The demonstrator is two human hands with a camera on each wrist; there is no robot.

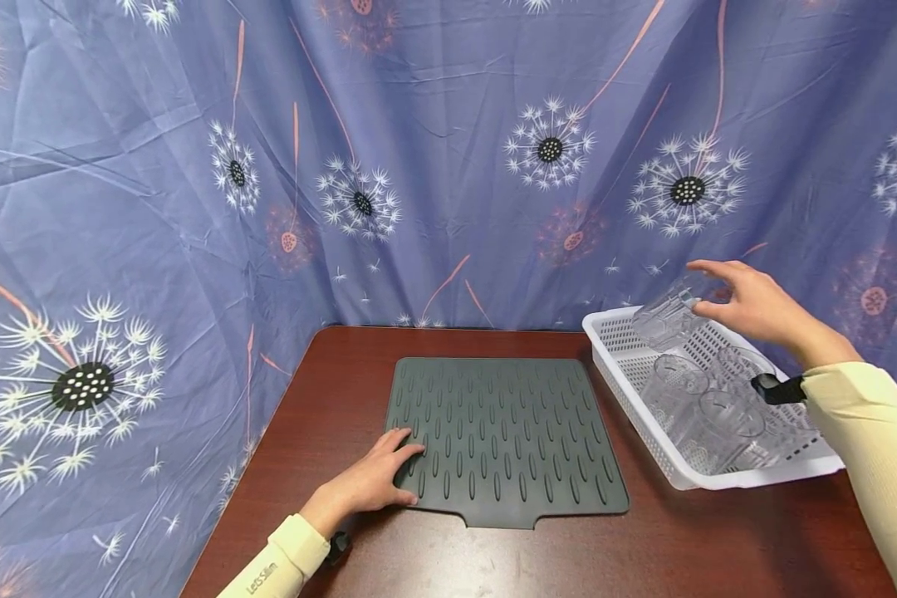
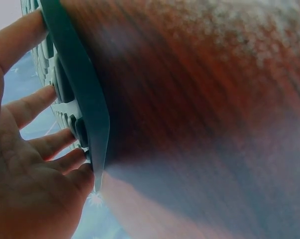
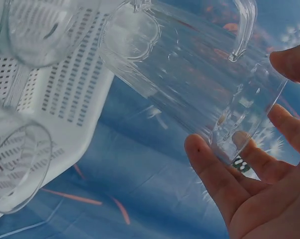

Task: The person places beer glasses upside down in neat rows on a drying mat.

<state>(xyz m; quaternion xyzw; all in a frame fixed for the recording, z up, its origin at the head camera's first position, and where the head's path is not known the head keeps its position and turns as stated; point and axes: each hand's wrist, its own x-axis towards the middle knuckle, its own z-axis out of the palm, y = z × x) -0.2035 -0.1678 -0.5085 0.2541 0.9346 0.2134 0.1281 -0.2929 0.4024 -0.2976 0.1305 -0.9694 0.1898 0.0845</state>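
Observation:
Over the back of the white basket (image 1: 639, 422), my right hand (image 1: 755, 309) holds a clear glass mug (image 1: 664, 322) tilted, its far end leaning down toward the basket. In the right wrist view, thumb and fingers (image 3: 209, 169) grip the mug (image 3: 184, 74) around one end, and its handle (image 3: 245, 30) shows on the upper side. My left hand (image 1: 368, 477) rests on the left edge of a dark grey ridged mat (image 1: 502, 432), fingers spread. The left wrist view shows those fingertips touching the mat's raised ridges near its rim (image 2: 97, 124).
Several more clear glasses (image 1: 731, 419) stand or lie in the basket, at the right of the brown wooden table (image 1: 344, 382). The mat lies mid-table, left of the basket, its tab toward the front. A blue dandelion-print curtain (image 1: 448, 166) hangs behind and at the left.

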